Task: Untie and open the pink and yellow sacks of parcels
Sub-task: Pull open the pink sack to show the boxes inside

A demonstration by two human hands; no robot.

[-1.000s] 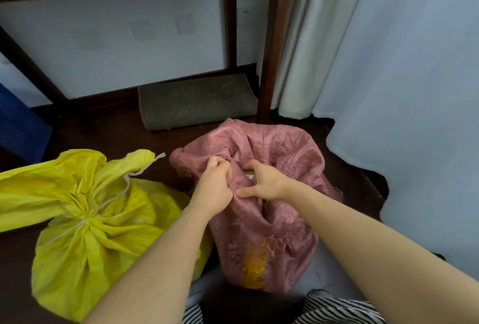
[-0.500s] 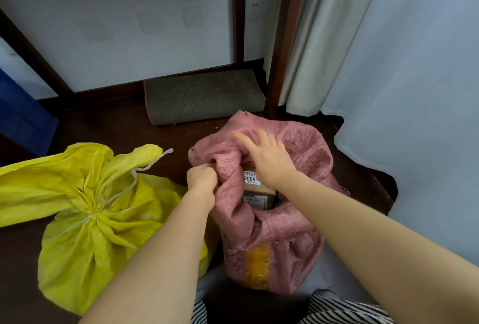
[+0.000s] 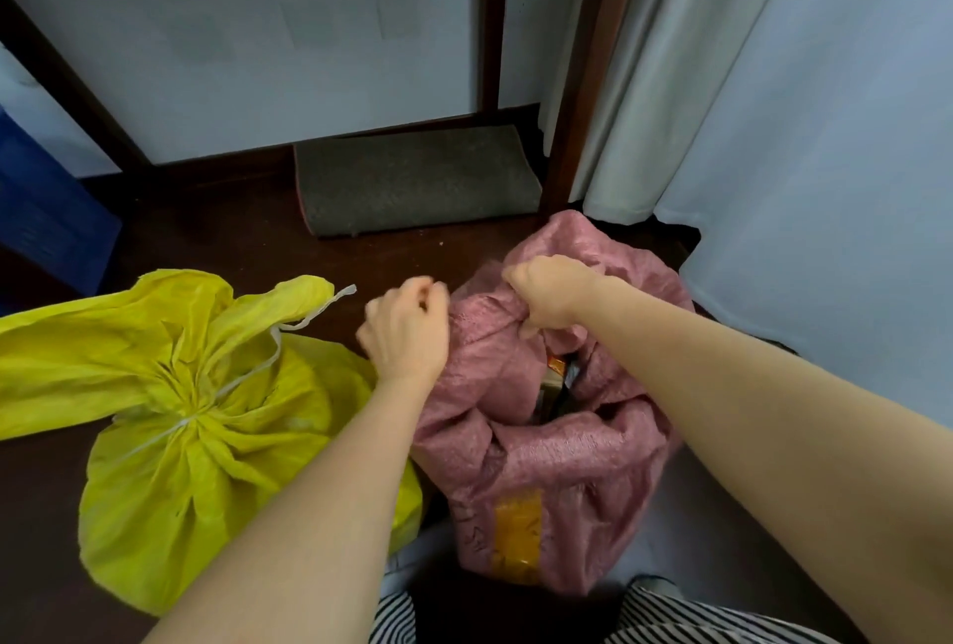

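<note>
On the dark floor at left lies the yellow sack [image 3: 196, 416], tied shut. Beside it, the left hand [image 3: 407, 329] is curled loosely, gripping nothing, at the pink sack's [image 3: 546, 463] edge; the right hand [image 3: 549, 295] clenches its far rim, mouth open below.

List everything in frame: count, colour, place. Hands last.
pink sack: 1, pink woven with an orange tape patch, on the floor centre-right, mouth open
parcels: count unclear, dark and orange bits, inside the pink sack's mouth
yellow sack: 1, yellow, on the floor at left, neck tied
string: 1, white, round the yellow sack's neck
mat: 1, grey, on the floor by the wall
curtain: 1, pale, at right
blue crate: 1, blue, far left edge
left hand: 1, at the pink sack's left rim, fingers curled
right hand: 1, gripping the pink sack's far rim
</note>
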